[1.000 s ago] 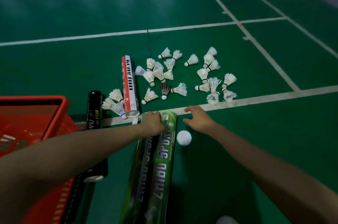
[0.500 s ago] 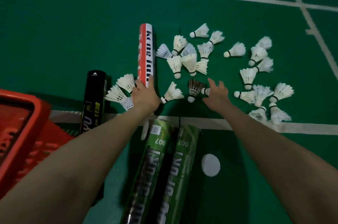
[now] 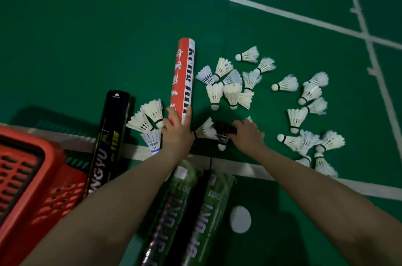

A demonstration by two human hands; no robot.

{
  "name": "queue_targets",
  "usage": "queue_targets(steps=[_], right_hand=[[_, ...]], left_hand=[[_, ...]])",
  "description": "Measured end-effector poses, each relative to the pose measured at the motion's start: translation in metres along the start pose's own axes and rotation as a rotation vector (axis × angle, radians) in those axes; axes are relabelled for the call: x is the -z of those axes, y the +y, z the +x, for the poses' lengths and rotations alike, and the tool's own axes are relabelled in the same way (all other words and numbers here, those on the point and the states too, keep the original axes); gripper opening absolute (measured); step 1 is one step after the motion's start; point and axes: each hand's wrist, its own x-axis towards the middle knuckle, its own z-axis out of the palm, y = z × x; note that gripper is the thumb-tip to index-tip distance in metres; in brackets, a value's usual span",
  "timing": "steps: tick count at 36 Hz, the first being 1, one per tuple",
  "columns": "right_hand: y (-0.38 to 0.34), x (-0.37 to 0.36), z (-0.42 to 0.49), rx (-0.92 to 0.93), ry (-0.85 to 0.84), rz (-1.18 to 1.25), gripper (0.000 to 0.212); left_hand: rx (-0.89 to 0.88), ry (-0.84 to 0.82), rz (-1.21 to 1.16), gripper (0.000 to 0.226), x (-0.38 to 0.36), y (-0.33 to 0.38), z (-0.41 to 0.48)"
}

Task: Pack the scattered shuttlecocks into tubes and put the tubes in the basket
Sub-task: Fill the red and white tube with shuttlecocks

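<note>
**Both hands down in the pile, one on a tube, one on a birdie**

Your left hand (image 3: 177, 133) is reaching forward with the arm stretched out. Thumb on one side and fingers on the other, it's wrapped round the near end of the red-and-white tube (image 3: 183, 78), which lies flat on the floor (image 3: 87, 37) pointing away from you. Your right hand (image 3: 248, 135) is just beside it, fingers curled down over the feathers of the dark shuttlecock (image 3: 223, 135), cork end facing you.

Count-wise there are four tubes: the red-and-white one, a black tube (image 3: 113, 133) to its left, and two green tubes (image 3: 174, 211) side by side under your forearms. One round white lid (image 3: 240, 219) sits right of the green pair. There's one dark birdie. The white shuttlecocks (image 3: 232, 94) come to roughly two dozen, three of them touching your left hand. They overlap too much for an exact number.

The red basket (image 3: 32, 178) is at the lower-left, cut off by the frame, touching the black tube. A white court line (image 3: 250, 171) runs under both wrists. There's open green floor left of and beyond the red-and-white tube.
</note>
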Motion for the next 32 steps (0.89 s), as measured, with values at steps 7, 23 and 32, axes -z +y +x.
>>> queue_targets(steps=[7,23,32], right_hand=[[0.045,0.009,0.026,0.124,0.051,0.016,0.033],[0.105,0.093,0.068,0.216,0.035,0.381,0.044],[0.101,0.134,0.079,0.009,-0.048,1.509,0.093]], left_hand=[[0.100,0.048,-0.128,0.079,0.005,0.016,0.008],[-0.072,0.084,-0.251,0.095,0.065,0.092,-0.026],[-0.093,-0.042,-0.219,0.101,0.069,0.141,-0.062]])
